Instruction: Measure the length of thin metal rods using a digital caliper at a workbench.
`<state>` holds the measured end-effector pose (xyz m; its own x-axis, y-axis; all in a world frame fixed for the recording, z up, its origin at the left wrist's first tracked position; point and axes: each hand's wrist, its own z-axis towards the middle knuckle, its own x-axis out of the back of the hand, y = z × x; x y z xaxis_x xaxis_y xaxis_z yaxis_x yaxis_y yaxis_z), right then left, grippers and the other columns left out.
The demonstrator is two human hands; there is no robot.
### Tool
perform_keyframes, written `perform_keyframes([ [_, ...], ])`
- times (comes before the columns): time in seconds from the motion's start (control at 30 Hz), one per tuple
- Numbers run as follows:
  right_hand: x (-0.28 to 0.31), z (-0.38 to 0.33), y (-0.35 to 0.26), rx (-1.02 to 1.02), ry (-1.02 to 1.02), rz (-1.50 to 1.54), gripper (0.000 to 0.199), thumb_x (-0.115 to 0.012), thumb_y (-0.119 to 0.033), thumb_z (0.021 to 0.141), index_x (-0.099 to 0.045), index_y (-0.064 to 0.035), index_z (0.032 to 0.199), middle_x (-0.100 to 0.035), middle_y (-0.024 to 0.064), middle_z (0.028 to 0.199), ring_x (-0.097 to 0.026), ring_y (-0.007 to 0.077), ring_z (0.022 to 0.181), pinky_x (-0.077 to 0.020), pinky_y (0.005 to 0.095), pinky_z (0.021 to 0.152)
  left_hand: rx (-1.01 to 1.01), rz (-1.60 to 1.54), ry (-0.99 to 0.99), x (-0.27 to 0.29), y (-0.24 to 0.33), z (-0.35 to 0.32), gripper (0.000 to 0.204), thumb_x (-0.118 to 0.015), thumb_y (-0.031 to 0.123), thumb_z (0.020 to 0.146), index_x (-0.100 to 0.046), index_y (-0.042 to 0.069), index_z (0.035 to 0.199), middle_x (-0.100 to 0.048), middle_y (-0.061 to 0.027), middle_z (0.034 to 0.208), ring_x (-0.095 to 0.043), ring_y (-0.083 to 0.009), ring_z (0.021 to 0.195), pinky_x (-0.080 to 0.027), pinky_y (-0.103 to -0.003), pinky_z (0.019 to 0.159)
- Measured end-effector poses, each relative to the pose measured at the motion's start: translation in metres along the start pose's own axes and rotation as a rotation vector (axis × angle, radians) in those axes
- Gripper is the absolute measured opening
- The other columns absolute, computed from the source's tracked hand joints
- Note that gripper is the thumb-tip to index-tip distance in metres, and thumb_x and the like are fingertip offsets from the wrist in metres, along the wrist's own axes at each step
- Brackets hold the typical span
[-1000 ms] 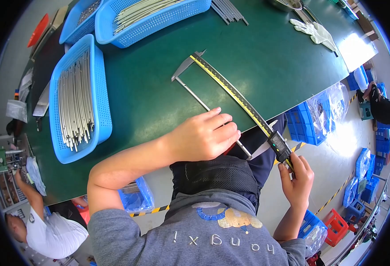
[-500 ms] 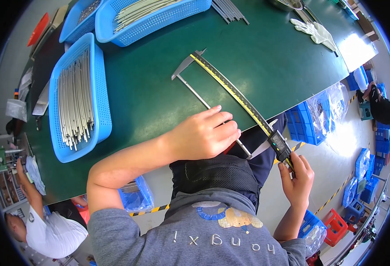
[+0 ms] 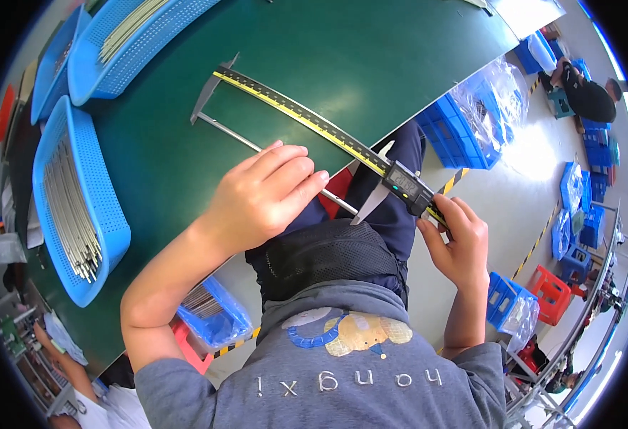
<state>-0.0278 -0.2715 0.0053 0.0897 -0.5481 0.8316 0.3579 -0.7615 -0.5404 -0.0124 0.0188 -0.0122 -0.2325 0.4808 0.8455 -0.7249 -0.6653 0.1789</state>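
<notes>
A long digital caliper (image 3: 303, 114) slants across the green table's front edge, its yellow-marked beam running from upper left to lower right. My right hand (image 3: 459, 239) grips its near end, just past the black display housing. A thin metal rod (image 3: 232, 131) lies between the caliper's jaws, one end at the far jaw and the other at the sliding jaw above my lap. My left hand (image 3: 260, 189) is closed around the rod's middle, hiding part of it.
On the left, a blue perforated basket (image 3: 117, 225) holds many metal rods. Another blue basket (image 3: 89, 79) with rods stands behind it. Past the green table's (image 3: 371, 50) right edge are blue crates (image 3: 464, 136) and a red stool (image 3: 548, 293) on the floor. A co-worker's arm (image 3: 60, 357) shows at lower left.
My view has turned, so the table and baskets sit farther left and tilted. Both hands keep their hold, and the caliper with the rod now lies at a flatter slant.
</notes>
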Motion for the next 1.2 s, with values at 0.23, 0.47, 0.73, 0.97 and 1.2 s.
perform_keyframes([
  [0.23, -0.004, -0.001, -0.001, -0.007, 0.021, -0.017, 0.028, -0.075, -0.021, 0.075, -0.061, -0.0042, 0.092, -0.056, 0.0068, 0.067, -0.059, 0.0212, 0.053, -0.0444, 0.0301, 0.048, 0.008, 0.014, -0.032, 0.004, 0.002, 0.001, 0.024, -0.063, 0.008, 0.068, -0.069, 0.007, 0.092, -0.059, -0.0057, 0.085, -0.062, -0.0227, 0.09, -0.055, -0.037, 0.08],
  [0.47, -0.009, 0.001, -0.002, -0.029, 0.046, -0.066, 0.029, -0.076, -0.029, 0.073, -0.063, -0.0067, 0.086, -0.057, 0.0056, 0.065, -0.058, 0.0237, 0.053, -0.0442, 0.0326, 0.046, -0.014, 0.014, -0.053, 0.006, -0.004, 0.0, 0.027, -0.062, 0.009, 0.067, -0.069, 0.006, 0.092, -0.059, -0.0063, 0.086, -0.061, -0.0229, 0.09, -0.054, -0.037, 0.08],
  [0.73, -0.011, -0.001, 0.0, -0.015, 0.034, -0.061, 0.031, -0.075, -0.032, 0.074, -0.062, -0.0078, 0.088, -0.057, 0.0057, 0.066, -0.059, 0.0254, 0.054, -0.0453, 0.034, 0.047, 0.067, -0.037, -0.019, 0.009, -0.006, -0.001, 0.035, -0.064, 0.002, 0.065, -0.069, 0.006, 0.099, -0.062, -0.008, 0.094, -0.062, -0.027, 0.093, -0.052, -0.043, 0.084],
  [0.97, -0.007, 0.001, -0.003, -0.013, 0.015, -0.095, 0.039, -0.08, -0.028, 0.067, -0.064, -0.0043, 0.093, -0.061, 0.0062, 0.071, -0.062, 0.0195, 0.056, -0.0484, 0.0286, 0.051, 0.113, -0.058, -0.002, 0.01, -0.008, -0.003, 0.037, -0.066, 0.004, 0.063, -0.069, 0.006, 0.099, -0.062, -0.009, 0.095, -0.062, -0.0292, 0.094, -0.052, -0.044, 0.084],
  [1.2, -0.009, 0.0, -0.002, -0.024, 0.025, -0.08, 0.039, -0.078, -0.033, 0.068, -0.064, -0.0058, 0.093, -0.059, 0.0059, 0.069, -0.062, 0.0223, 0.057, -0.0482, 0.0314, 0.051, 0.15, -0.096, 0.03, 0.01, -0.008, -0.001, 0.029, -0.067, 0.003, 0.063, -0.069, 0.005, 0.091, -0.063, -0.0086, 0.089, -0.063, -0.0295, 0.091, -0.052, -0.044, 0.082],
])
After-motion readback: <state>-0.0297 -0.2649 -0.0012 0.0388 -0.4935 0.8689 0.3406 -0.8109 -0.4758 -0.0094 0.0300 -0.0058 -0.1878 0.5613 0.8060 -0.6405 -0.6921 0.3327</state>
